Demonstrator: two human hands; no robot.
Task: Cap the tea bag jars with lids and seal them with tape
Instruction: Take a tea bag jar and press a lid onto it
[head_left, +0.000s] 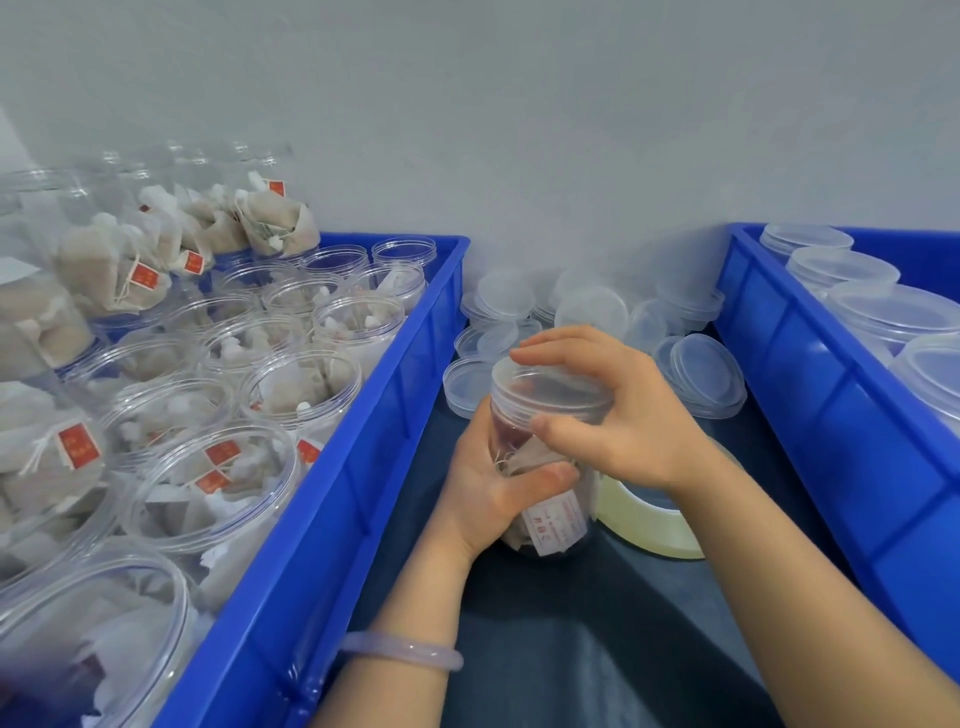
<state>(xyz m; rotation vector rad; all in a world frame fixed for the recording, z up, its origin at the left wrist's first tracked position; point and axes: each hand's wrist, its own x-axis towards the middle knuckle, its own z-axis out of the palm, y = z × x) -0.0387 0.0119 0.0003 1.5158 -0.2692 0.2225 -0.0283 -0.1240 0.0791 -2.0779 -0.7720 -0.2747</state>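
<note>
The jar (551, 519) of tea bags stands about upright on the dark table (597, 634) between two blue bins, long axis vertical, mouth upward toward the camera; a clear lid (545, 387) sits on its mouth. The left hand (485, 491) grips the jar's body, thumb across the front; the right hand (628, 415) curls over the lid, fingers on its far rim and thumb on its near edge. A roll of tape (647, 522) lies just behind the jar, under the right wrist; loose lids (701, 376) are heaped further back against the wall. The left bin (332, 467) holds open jars (306, 387) of tea bags; the right bin (810, 374) holds capped jars (883, 312).
</note>
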